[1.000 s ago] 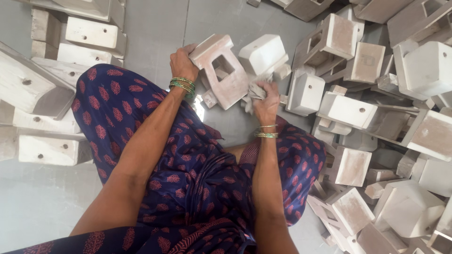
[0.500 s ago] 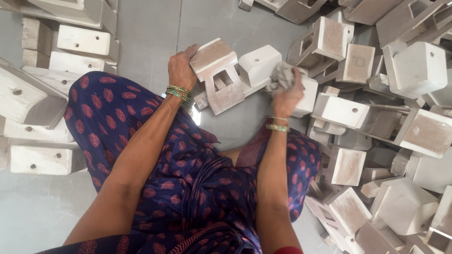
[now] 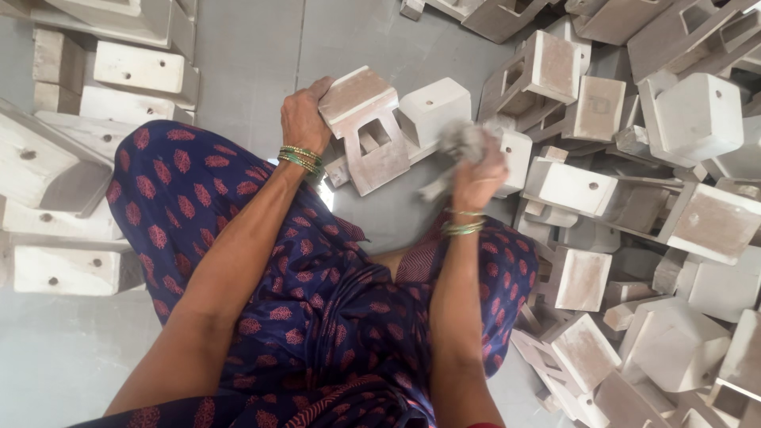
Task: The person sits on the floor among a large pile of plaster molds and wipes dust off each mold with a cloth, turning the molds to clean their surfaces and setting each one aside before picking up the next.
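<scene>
Head view: your left hand [image 3: 304, 119] is gripping a pale wooden block [image 3: 371, 127] by its top edge, while your right hand [image 3: 478, 170] is clenching a grey rag [image 3: 461, 143] against it, above the floor [image 3: 246, 47].

Workshop floor, the kind where small pieces are made or finished by hand. Bare grey floor [image 3: 254, 47], smooth, dusty. A loose heap of pale blocks [image 3: 634, 198] fills the right side, many of one pattern with square cut-outs and drilled holes, tumbled at all angles. On the left, more white pieces [image 3: 103, 87] lie stacked in tidier rows. The worker sits on the floor among them, with no bench or table in view. Pale dust coats most surfaces.
</scene>
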Action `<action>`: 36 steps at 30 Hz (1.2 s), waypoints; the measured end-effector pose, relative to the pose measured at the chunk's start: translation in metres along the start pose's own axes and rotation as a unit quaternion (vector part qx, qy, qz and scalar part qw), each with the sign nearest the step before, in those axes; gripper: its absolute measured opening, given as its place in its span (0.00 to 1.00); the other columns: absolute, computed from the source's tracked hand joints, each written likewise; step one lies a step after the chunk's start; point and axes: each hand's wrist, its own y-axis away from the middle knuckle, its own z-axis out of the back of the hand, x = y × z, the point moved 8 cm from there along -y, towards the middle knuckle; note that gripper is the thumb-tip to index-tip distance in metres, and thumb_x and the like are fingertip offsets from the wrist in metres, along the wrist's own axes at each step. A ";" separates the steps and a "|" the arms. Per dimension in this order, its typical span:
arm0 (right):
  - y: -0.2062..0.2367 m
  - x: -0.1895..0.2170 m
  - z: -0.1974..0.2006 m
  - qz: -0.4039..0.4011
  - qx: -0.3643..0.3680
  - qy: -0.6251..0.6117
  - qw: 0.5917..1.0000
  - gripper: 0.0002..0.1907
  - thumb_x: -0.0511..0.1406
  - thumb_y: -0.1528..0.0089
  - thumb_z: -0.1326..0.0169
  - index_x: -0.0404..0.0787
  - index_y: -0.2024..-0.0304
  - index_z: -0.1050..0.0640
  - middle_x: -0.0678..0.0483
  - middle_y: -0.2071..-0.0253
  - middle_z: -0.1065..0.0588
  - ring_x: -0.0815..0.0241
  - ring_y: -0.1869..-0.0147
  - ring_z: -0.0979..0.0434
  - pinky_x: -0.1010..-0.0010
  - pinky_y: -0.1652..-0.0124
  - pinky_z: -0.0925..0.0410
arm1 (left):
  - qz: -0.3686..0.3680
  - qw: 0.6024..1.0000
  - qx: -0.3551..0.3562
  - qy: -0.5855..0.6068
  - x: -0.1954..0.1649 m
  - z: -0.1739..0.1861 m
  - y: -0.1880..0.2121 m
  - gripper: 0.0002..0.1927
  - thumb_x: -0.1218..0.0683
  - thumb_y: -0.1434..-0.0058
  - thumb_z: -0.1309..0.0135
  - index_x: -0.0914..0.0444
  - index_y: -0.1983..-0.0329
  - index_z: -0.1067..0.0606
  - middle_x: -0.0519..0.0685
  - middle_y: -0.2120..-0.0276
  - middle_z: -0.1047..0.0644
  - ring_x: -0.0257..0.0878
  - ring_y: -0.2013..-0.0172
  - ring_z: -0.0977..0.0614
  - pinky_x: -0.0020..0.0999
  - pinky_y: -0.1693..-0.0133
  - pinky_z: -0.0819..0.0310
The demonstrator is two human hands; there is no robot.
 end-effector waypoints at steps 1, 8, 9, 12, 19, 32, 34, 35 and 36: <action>-0.007 -0.009 -0.002 -0.038 0.029 -0.001 0.999 0.29 0.29 0.46 0.37 0.39 0.41 0.24 0.47 0.54 0.21 0.48 0.52 0.23 0.62 0.51 0.27 | -0.005 1.000 0.001 -0.006 -0.002 0.000 0.001 0.20 0.62 0.44 0.40 0.59 0.46 0.20 0.62 0.67 0.21 0.60 0.63 0.18 0.50 0.59 0.25; 0.009 0.025 -0.019 0.033 0.043 0.144 0.988 0.44 0.27 0.57 0.31 0.33 0.38 0.32 0.42 0.55 0.22 0.41 0.42 0.29 0.57 0.51 0.27 | -0.041 0.999 -0.021 -0.024 -0.005 -0.002 0.002 0.21 0.62 0.43 0.42 0.59 0.45 0.21 0.61 0.66 0.21 0.59 0.64 0.19 0.51 0.61 0.25; 0.012 0.026 -0.020 0.038 0.036 0.147 0.988 0.43 0.27 0.57 0.31 0.34 0.39 0.30 0.43 0.56 0.21 0.42 0.42 0.28 0.57 0.51 0.26 | -0.050 0.998 -0.024 -0.023 -0.004 -0.002 0.002 0.21 0.63 0.43 0.42 0.59 0.45 0.21 0.61 0.66 0.21 0.59 0.63 0.19 0.51 0.61 0.25; 0.015 0.023 -0.023 0.066 -0.006 0.165 0.984 0.36 0.25 0.55 0.32 0.35 0.43 0.27 0.46 0.60 0.20 0.45 0.46 0.24 0.59 0.53 0.24 | -0.020 0.999 -0.015 -0.046 0.004 -0.009 -0.001 0.20 0.63 0.41 0.43 0.57 0.46 0.20 0.60 0.66 0.21 0.59 0.64 0.18 0.51 0.61 0.25; 0.030 0.026 -0.044 0.046 -0.018 0.038 0.998 0.18 0.27 0.42 0.38 0.34 0.49 0.23 0.49 0.69 0.20 0.56 0.74 0.20 0.65 0.73 0.25 | -0.003 0.999 -0.015 -0.034 0.011 -0.010 -0.001 0.20 0.63 0.42 0.43 0.58 0.46 0.20 0.59 0.66 0.21 0.58 0.63 0.18 0.50 0.60 0.24; 0.060 0.059 -0.050 -0.160 0.286 -0.265 0.907 0.22 0.35 0.47 0.38 0.35 0.51 0.20 0.45 0.57 0.17 0.53 0.54 0.16 0.66 0.50 0.28 | -0.077 0.977 -0.175 -0.096 -0.008 0.045 -0.006 0.21 0.64 0.46 0.41 0.60 0.48 0.18 0.55 0.68 0.20 0.52 0.70 0.18 0.46 0.66 0.25; 0.056 0.060 -0.050 -0.161 0.271 -0.292 0.903 0.22 0.34 0.47 0.38 0.34 0.50 0.20 0.45 0.57 0.17 0.55 0.55 0.16 0.68 0.52 0.27 | -0.099 0.969 -0.197 -0.111 -0.008 0.052 -0.004 0.21 0.62 0.47 0.39 0.61 0.48 0.19 0.54 0.70 0.21 0.50 0.73 0.19 0.45 0.70 0.26; 0.055 0.059 -0.051 -0.162 0.262 -0.305 0.901 0.22 0.34 0.46 0.38 0.34 0.50 0.21 0.45 0.58 0.17 0.56 0.55 0.16 0.68 0.53 0.27 | -0.113 0.965 -0.205 -0.116 -0.009 0.052 -0.003 0.21 0.61 0.47 0.38 0.61 0.47 0.20 0.53 0.70 0.21 0.48 0.74 0.19 0.44 0.71 0.27; 0.054 0.060 -0.051 -0.154 0.260 -0.320 0.898 0.22 0.33 0.46 0.38 0.33 0.49 0.21 0.46 0.57 0.17 0.57 0.55 0.17 0.69 0.52 0.27 | -0.126 0.961 -0.213 -0.119 -0.010 0.051 -0.002 0.21 0.61 0.46 0.38 0.61 0.47 0.21 0.52 0.70 0.20 0.46 0.75 0.19 0.42 0.72 0.27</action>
